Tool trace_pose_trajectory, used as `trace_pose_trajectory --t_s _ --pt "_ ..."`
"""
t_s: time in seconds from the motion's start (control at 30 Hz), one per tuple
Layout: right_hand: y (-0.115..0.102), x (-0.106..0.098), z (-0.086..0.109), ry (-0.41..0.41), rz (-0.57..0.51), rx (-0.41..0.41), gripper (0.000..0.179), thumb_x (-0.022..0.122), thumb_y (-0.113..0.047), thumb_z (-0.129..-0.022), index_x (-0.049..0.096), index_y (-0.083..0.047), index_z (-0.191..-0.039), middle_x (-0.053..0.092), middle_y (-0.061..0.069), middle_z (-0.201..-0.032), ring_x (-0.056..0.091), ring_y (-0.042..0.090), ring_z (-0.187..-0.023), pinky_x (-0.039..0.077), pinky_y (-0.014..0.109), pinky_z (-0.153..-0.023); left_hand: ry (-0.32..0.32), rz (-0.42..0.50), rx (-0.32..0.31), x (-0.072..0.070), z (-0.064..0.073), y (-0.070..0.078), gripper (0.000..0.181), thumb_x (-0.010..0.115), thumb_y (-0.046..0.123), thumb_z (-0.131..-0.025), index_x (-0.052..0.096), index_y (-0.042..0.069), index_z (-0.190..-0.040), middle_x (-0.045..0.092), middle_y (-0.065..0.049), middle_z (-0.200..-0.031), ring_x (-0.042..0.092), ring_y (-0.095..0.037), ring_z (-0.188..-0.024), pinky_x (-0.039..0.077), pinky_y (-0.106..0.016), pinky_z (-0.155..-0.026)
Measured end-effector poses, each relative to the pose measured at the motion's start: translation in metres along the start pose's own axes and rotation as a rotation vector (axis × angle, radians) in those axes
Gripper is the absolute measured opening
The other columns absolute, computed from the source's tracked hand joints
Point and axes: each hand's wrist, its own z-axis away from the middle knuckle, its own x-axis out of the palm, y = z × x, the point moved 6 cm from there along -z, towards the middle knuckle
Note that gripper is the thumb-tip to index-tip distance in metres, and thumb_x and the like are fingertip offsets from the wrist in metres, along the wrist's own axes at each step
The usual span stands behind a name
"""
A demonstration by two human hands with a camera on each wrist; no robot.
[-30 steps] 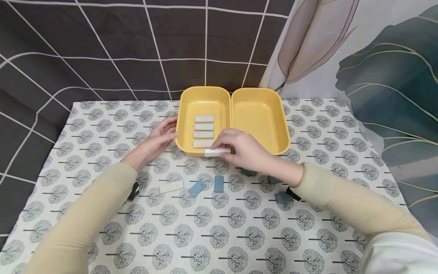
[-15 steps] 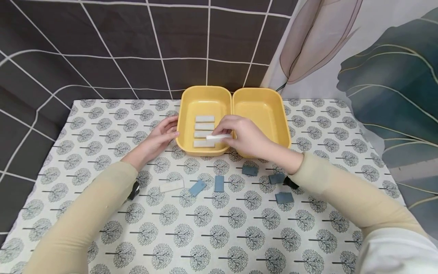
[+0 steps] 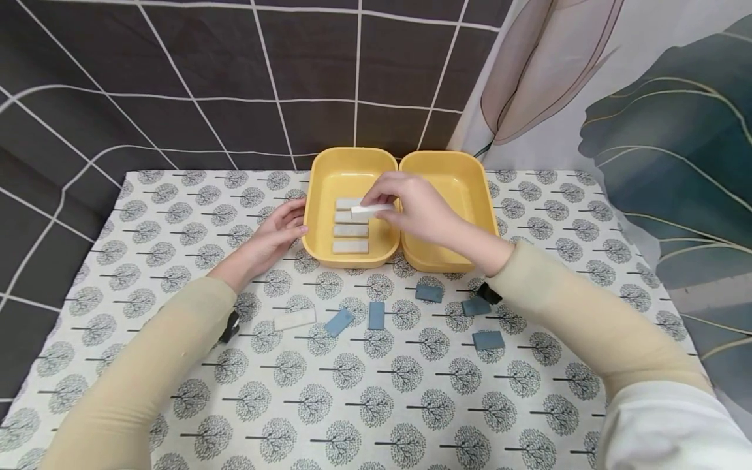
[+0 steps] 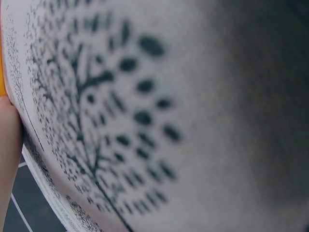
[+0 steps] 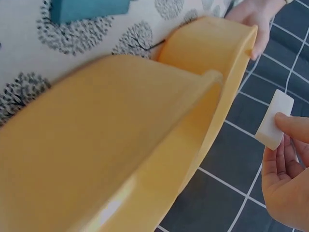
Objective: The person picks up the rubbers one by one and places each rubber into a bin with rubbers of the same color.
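Observation:
My right hand (image 3: 414,203) pinches a white rectangular block (image 3: 370,210) between thumb and fingers. It is over the right part of the left yellow bin (image 3: 352,261). The right wrist view also shows the block (image 5: 276,118), seen with the thumb on its face. Below, several pale blocks (image 3: 350,246) lie in a column on the bin's floor, the farther ones partly covered by the held block. My left hand (image 3: 271,236) rests against the bin's left side, thumb and fingers touching its wall near the rim.
A second yellow bin (image 3: 490,222) stands against the first one's right side. In front lie a white block (image 3: 295,319) and several blue-grey blocks (image 3: 376,315) on the tree-print cloth (image 3: 346,372). A dark wall with white grid lines (image 3: 311,72) rises behind.
My right hand has lifted the white block from the bin's front rim and carried it farther back over the bin. The left hand stays at the bin's side.

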Motion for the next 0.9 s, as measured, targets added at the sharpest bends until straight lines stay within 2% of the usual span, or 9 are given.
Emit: trace_pose_trajectory --t_s 0.23,0.5,0.67,0.9 --pt "0.0 -0.009 -0.016 0.029 0.012 -0.013 0.02 0.074 0.008 -0.093 0.078 0.001 -0.111 0.075 0.015 -0.109 0.066 0.027 -0.099 0.06 0.036 -0.092 -0.005 0.001 0.012 0.0 -0.001 0.0 0.07 0.049 -0.009 -0.101 0.023 0.001 -0.165 0.044 0.0 -0.152 0.046 -0.011 -0.138 0.032 -0.03 -0.132" --pt "0.006 -0.017 -0.035 0.074 0.013 -0.031 0.018 0.072 0.01 -0.093 0.077 0.004 -0.109 0.073 0.019 -0.108 0.065 0.029 -0.099 0.059 0.037 -0.094 -0.006 0.007 0.014 0.0 0.0 0.0 0.07 0.048 -0.01 -0.101 0.023 0.0 -0.165 0.04 -0.007 -0.159 0.046 -0.012 -0.138 0.033 -0.03 -0.132" --pt "0.013 -0.017 -0.045 0.064 0.015 -0.02 0.018 0.071 0.009 -0.093 0.077 0.003 -0.109 0.073 0.018 -0.11 0.065 0.029 -0.1 0.059 0.037 -0.096 -0.007 0.008 0.016 0.0 0.0 0.0 0.07 0.047 -0.011 -0.101 0.022 0.0 -0.165 0.04 -0.007 -0.159 0.046 -0.012 -0.138 0.033 -0.03 -0.132" --pt "0.029 -0.013 -0.06 0.046 0.012 0.018 0.018 0.072 0.007 -0.094 0.077 0.003 -0.111 0.074 0.018 -0.113 0.066 0.028 -0.102 0.058 0.035 -0.097 -0.005 0.013 0.024 -0.001 -0.001 -0.001 0.07 0.047 -0.011 -0.1 0.023 -0.001 -0.165 0.045 -0.001 -0.151 0.048 -0.01 -0.136 0.038 -0.026 -0.128"
